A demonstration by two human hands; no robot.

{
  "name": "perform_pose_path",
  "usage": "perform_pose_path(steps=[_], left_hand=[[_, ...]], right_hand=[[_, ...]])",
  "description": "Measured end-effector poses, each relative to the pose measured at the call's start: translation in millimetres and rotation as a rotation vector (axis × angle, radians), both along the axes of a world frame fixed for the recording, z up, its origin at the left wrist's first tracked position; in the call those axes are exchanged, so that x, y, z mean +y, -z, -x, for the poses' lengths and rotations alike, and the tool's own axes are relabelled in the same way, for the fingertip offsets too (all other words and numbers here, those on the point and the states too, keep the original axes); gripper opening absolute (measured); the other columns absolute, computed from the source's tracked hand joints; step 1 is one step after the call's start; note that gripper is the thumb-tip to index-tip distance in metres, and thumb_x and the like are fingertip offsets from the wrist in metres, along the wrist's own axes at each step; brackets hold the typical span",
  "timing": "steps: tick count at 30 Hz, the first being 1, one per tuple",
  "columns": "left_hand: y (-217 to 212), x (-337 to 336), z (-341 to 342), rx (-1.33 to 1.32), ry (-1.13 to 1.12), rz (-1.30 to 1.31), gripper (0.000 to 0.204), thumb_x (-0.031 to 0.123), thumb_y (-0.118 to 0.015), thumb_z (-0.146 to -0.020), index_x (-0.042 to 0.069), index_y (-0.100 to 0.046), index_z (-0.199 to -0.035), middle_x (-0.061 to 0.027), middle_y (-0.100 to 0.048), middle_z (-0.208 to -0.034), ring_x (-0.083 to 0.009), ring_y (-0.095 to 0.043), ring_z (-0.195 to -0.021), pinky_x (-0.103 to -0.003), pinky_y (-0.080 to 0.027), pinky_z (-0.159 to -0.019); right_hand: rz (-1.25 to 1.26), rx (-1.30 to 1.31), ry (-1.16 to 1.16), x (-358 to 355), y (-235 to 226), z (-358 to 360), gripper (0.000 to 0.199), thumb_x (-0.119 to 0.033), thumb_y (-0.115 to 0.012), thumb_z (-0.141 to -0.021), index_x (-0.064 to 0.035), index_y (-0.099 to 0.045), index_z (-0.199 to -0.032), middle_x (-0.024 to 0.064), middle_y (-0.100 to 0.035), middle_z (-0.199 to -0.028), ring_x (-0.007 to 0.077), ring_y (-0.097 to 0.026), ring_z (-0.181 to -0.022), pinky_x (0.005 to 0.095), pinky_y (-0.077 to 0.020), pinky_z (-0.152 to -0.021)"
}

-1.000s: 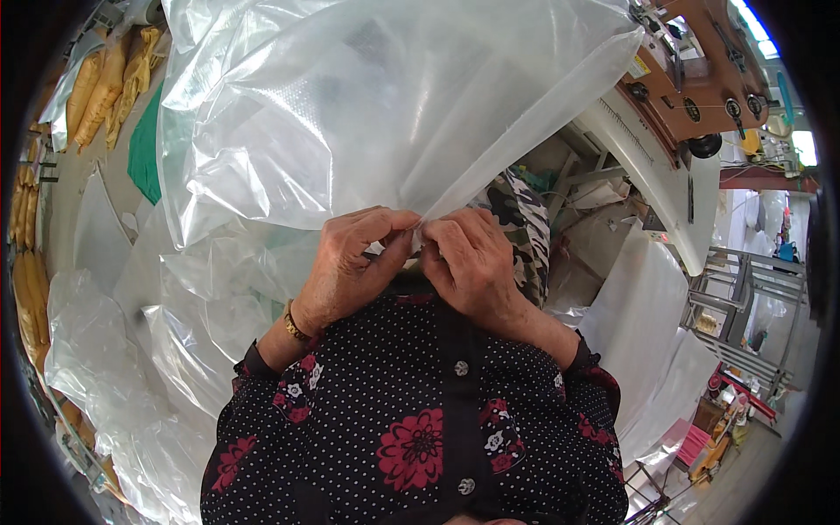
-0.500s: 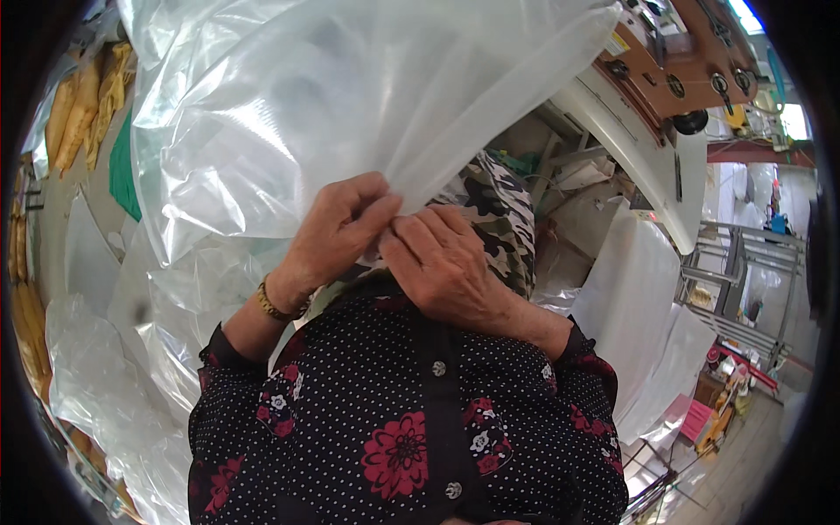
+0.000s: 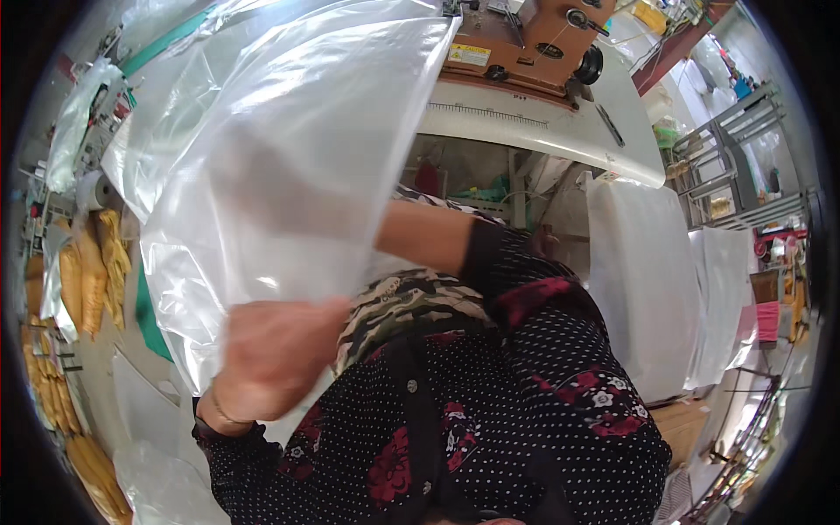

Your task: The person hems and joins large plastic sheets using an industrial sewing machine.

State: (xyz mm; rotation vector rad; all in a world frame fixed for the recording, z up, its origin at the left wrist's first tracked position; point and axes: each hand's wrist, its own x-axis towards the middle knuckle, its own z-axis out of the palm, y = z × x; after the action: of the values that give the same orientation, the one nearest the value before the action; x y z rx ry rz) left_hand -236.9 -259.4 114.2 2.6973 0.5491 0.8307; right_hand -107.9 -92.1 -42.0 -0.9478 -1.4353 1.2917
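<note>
A large clear plastic bag [image 3: 280, 157] is held up in front of me and fills the upper left of the view. My left hand [image 3: 271, 359], blurred by motion, grips the bag's lower edge close to my chest. My right forearm [image 3: 429, 241] reaches leftward from its dark dotted sleeve and disappears behind or into the bag. The right hand itself is hidden by the plastic, so its grip cannot be seen.
An orange-brown sewing machine [image 3: 525, 44] sits on a white table [image 3: 560, 136] ahead. Stacks of white bags [image 3: 639, 289] stand at the right, with metal racks [image 3: 735, 175] beyond. Yellow bundles [image 3: 87, 271] and more clear plastic [image 3: 157, 481] lie at the left.
Both hands were pinching the bag's edge together at my chest. They have separated: the left hand dropped lower left with the edge, and the right arm swung up behind the raised bag.
</note>
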Motion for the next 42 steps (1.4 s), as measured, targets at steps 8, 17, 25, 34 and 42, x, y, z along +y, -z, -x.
perform_pose_path(steps=[8,17,25,34,42], left_hand=[[60.9,0.0,-0.9,0.297,-0.008,0.012,0.025,0.007,-0.061,-0.078,0.001,-0.057,-0.101,-0.0054,-0.055,-0.067,-0.0213,-0.059,-0.060,-0.034,-0.047,-0.053],[117.1,-2.9,-1.1,0.287,-0.054,-0.053,0.033,0.005,-0.058,-0.075,-0.003,-0.056,-0.107,-0.0050,-0.057,-0.071,-0.0195,-0.060,-0.065,-0.032,-0.048,-0.058],[150.6,-5.6,-8.5,0.142,-0.095,0.167,0.029,0.002,-0.060,-0.076,0.000,-0.057,-0.104,-0.0085,-0.059,-0.070,-0.0258,-0.061,-0.061,-0.038,-0.049,-0.055],[187.6,-22.2,-21.2,-0.087,-0.472,0.534,0.006,0.007,-0.064,-0.086,0.002,-0.062,-0.090,-0.0099,-0.061,-0.064,-0.0218,-0.060,-0.053,-0.032,-0.046,-0.052],[193.3,-16.7,-17.4,-0.332,-0.437,1.377,0.015,0.014,-0.065,-0.091,0.000,-0.064,-0.085,0.0054,-0.060,-0.068,0.0006,-0.047,-0.063,-0.019,-0.037,-0.052]], right_hand=[[-0.539,0.013,0.113,-29.6,58.0,40.6,0.060,-0.028,-0.057,-0.093,-0.0014,-0.036,-0.142,0.0208,-0.039,-0.144,0.0335,-0.038,-0.133,0.0391,-0.0315,-0.110],[-0.347,-0.061,0.514,-97.5,69.7,-61.5,0.045,-0.013,-0.054,-0.092,0.0028,-0.044,-0.133,0.0206,-0.053,-0.127,0.0290,-0.053,-0.116,0.0351,-0.0408,-0.098],[-0.918,-0.428,-0.064,-55.2,77.7,14.4,0.067,-0.019,-0.059,-0.084,-0.0071,-0.034,-0.146,0.0147,-0.039,-0.145,0.0276,-0.041,-0.130,0.0389,-0.0311,-0.110],[-0.757,-0.819,0.099,-128.1,53.6,-138.2,0.028,-0.006,-0.069,-0.074,-0.0067,-0.063,-0.101,0.0086,-0.062,-0.095,0.0267,-0.058,-0.101,0.0450,-0.0394,-0.099],[-1.096,-0.962,-0.149,-143.0,12.5,-130.1,0.019,-0.013,-0.061,-0.080,-0.0161,-0.061,-0.099,-0.0017,-0.058,-0.105,0.0164,-0.052,-0.109,0.0435,-0.0329,-0.105]])
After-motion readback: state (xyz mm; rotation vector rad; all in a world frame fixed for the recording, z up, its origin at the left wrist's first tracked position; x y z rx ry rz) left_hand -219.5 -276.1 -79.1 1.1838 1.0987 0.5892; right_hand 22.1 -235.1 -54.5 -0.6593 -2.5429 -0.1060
